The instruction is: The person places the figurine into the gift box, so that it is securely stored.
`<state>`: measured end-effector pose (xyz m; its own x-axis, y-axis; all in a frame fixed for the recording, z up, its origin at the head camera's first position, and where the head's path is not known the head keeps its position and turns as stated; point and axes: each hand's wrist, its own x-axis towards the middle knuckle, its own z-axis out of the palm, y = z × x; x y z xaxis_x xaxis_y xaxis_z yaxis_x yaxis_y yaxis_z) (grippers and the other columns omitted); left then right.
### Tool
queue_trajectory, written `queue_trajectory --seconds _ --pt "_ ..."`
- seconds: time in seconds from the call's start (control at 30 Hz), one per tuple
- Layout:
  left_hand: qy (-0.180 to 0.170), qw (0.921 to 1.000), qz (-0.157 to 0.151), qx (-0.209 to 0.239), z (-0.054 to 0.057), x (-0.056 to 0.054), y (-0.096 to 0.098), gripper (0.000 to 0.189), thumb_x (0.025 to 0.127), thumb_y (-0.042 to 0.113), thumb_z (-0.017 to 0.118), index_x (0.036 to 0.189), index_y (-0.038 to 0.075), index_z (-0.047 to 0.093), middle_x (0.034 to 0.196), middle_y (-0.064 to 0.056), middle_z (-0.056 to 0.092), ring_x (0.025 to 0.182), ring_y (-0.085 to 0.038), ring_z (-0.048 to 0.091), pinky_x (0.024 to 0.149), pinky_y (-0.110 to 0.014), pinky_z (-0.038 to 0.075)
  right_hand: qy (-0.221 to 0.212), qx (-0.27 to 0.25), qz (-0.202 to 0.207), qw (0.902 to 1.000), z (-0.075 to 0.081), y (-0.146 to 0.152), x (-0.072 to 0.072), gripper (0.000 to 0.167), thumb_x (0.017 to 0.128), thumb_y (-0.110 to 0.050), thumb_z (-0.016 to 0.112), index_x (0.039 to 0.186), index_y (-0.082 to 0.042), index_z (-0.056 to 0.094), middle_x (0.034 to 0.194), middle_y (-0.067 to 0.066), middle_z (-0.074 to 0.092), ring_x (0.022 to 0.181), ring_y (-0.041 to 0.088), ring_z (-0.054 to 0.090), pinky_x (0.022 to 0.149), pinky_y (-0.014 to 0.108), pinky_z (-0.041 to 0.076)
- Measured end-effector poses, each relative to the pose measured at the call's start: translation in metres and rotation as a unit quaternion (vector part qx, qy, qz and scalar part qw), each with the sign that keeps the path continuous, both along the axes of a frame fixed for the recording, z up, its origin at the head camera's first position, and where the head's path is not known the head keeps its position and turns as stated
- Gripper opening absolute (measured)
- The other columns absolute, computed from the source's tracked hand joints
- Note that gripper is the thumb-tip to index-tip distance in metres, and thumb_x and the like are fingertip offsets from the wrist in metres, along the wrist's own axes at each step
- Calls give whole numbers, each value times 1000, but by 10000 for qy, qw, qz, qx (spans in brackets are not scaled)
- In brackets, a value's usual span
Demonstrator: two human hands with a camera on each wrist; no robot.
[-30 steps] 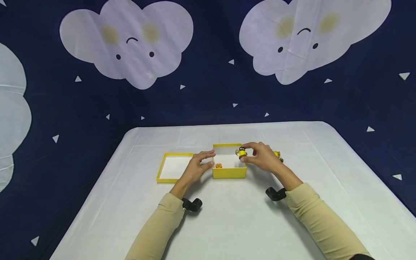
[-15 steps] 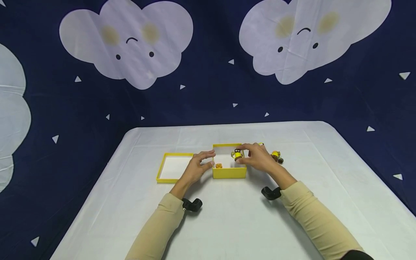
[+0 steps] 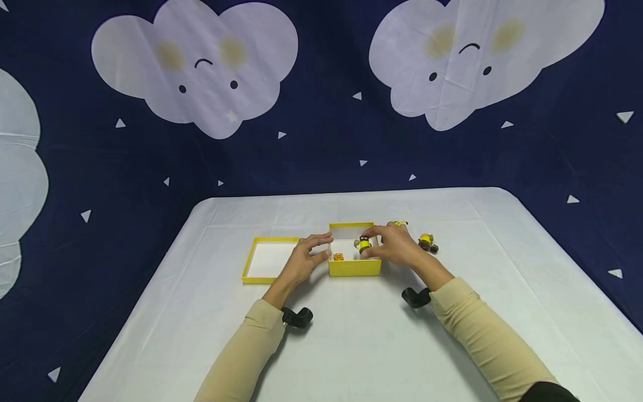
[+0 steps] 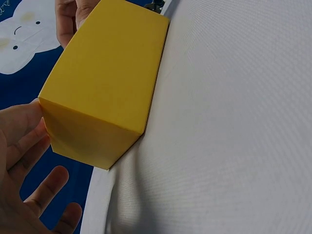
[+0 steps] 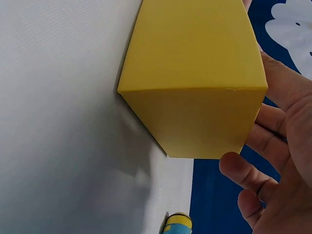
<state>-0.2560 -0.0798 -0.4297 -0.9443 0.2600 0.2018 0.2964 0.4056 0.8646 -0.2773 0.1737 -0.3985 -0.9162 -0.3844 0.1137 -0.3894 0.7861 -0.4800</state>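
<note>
A yellow open-topped box (image 3: 354, 269) with a pale inside stands mid-table. My right hand (image 3: 397, 245) pinches a small yellow-and-black toy figure (image 3: 364, 244) between thumb and fingers, low inside the box's right half. In the right wrist view the box wall hides this figure, while fingers (image 5: 241, 170) show beyond the wall. Against the box's left side rests my left hand (image 3: 303, 258), its fingers extended and holding nothing. The left wrist view shows its fingertips at the box's corner, other fingers (image 4: 51, 187) spread. A small orange piece (image 3: 339, 257) lies in the box's near left corner.
Left of the box lies its shallow lid (image 3: 271, 279), yellow-rimmed with a white inside. To the right sit a brown-and-yellow toy figure (image 3: 426, 241) and, partly behind my right hand, a yellow toy (image 3: 399, 223). White cloth covers the table (image 3: 351, 340).
My right hand has moved left and slightly down, bringing the toy figure from the box's right rim down into the box. The toys on the right are less covered. My left hand has stayed put.
</note>
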Motion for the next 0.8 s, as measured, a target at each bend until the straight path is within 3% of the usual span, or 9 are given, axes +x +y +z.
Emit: queue_trajectory --seconds 0.37,0.8 --pt "8 10000 -7 6 -2 -1 1 34 89 12 63 123 11 63 137 5 55 129 -23 42 109 -50 34 46 380 222 9990 -1 -3 -1 49 74 -40 77 117 -18 66 115 -1 70 91 18 50 78 33 30" --pt "36 10000 -7 -41 -2 -1 0 34 90 14 63 124 13 63 138 5 54 131 -23 41 109 -49 34 100 925 621 9937 4 -5 -7 41 76 -38 77 111 -19 70 113 -4 69 95 20 54 79 37 35"
